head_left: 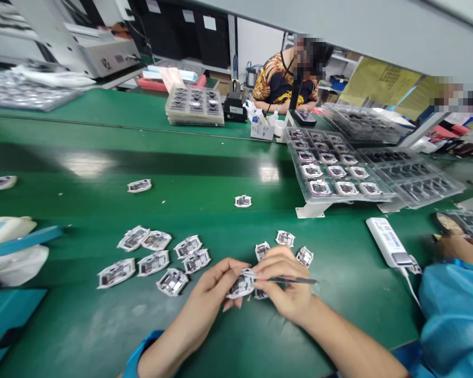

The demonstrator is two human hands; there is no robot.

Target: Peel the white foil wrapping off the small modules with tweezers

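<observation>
My left hand [215,286] pinches a small white-framed electronic part [241,285] just above the green table. My right hand [286,286] is closed round thin metal tweezers [295,281], whose tip meets that part. Another similar part [260,294] lies under my right fingers. Several of the same parts [153,260] lie in a loose group to the left, and three more [286,239] sit just beyond my hands.
Clear trays of parts [331,168] stand on a white stand at the right. A white device [388,241] with a cable lies nearby. A co-worker's blue sleeve [453,310] and hand are at the right edge. Another person sits across the green belt [142,152]. Stacked trays [195,105] stand at the back.
</observation>
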